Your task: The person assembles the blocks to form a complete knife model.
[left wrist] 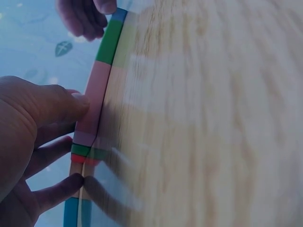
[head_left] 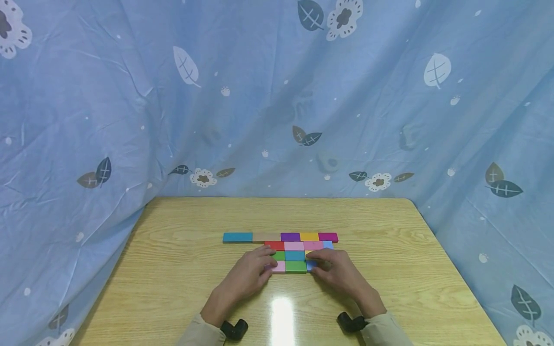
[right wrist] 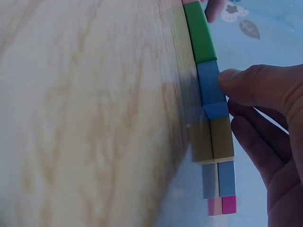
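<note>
Flat coloured blocks lie on the wooden table in several rows pushed close together. At the left end of the near rows is my left hand (head_left: 253,270), its thumb on the pink block (left wrist: 97,101) and its other fingers spread along the row ends. My right hand (head_left: 339,270) rests at the right end, thumb against the blue block (right wrist: 211,82) and fingers beside the yellow block (right wrist: 222,137). Between the hands sit a green block (head_left: 295,267) and a teal block (head_left: 295,255). Behind them, a red block (head_left: 274,245) and a pink block (head_left: 294,246) form part of another row.
The farthest row extends left past the others, with a long teal block (head_left: 237,237), a tan block (head_left: 266,236), a purple block (head_left: 290,236) and a magenta block (head_left: 328,237). A blue patterned curtain (head_left: 259,110) hangs around the wooden table (head_left: 173,221).
</note>
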